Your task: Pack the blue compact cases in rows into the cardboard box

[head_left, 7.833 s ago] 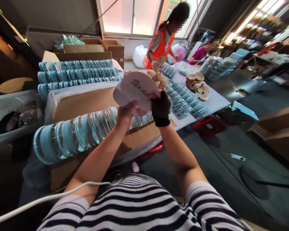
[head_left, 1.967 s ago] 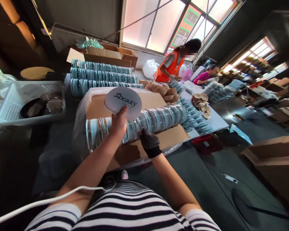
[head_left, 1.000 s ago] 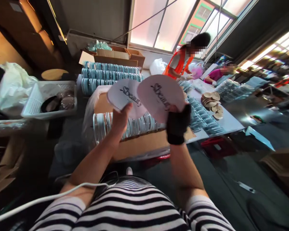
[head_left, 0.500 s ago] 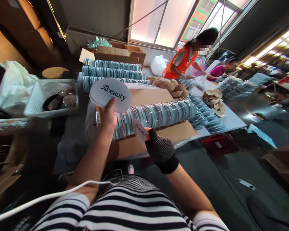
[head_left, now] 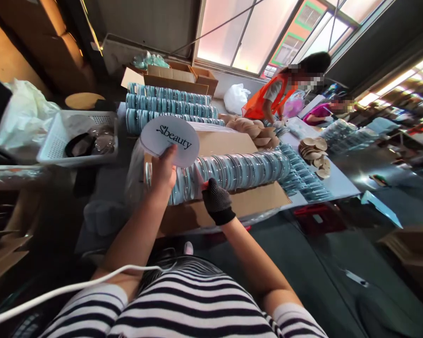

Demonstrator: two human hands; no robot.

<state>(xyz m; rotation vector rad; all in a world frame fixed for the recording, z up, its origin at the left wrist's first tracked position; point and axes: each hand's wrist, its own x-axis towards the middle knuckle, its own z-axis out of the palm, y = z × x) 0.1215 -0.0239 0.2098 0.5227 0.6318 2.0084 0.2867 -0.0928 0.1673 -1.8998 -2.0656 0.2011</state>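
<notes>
A stack of round white cards (head_left: 169,139) printed "Sbeauty" is pinched in my left hand (head_left: 164,170), thumb on the front face. My right hand (head_left: 216,199), in a dark fingerless glove, grips one card (head_left: 199,179) seen nearly edge-on. That card is at the near side of a long row of clear-wrapped round packs (head_left: 238,170), its lower part hidden behind my fingers. The row lies on a flat cardboard sheet (head_left: 264,196) in front of me.
Behind stand more rows of wrapped packs (head_left: 172,105) and open cartons (head_left: 176,75). Tan discs (head_left: 254,129) lie in a heap farther right. A white basket (head_left: 56,138) is at left. A person in an orange vest (head_left: 264,101) works across the table. A white cable (head_left: 74,286) crosses my left arm.
My right hand has moved forward and slightly left, bringing its card up to the row of packs. The card has turned from showing its print to nearly edge-on. My left hand still holds its stack.
</notes>
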